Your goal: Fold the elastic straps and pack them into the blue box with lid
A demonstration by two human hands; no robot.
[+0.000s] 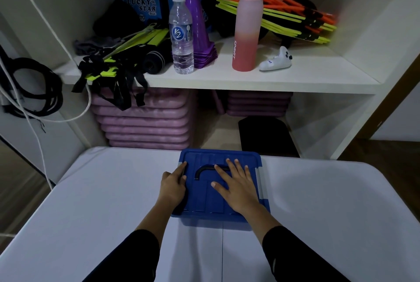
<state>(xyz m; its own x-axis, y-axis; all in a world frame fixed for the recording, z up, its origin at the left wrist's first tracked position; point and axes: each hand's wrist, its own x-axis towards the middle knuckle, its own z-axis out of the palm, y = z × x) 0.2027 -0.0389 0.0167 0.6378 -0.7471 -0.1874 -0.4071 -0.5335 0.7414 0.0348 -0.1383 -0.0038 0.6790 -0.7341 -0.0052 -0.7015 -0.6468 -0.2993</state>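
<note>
The blue box stands on the white table near its far edge, with its blue lid on top. A black handle lies flat in the lid. My right hand rests flat on the lid with its fingers spread. My left hand is at the lid's left edge, fingers along the grey latch there. No elastic straps are visible on the table; the inside of the box is hidden.
Behind the table a white shelf carries a water bottle, a pink sport bottle, purple cones, a white controller and ladders with black straps. Purple mats are stacked below.
</note>
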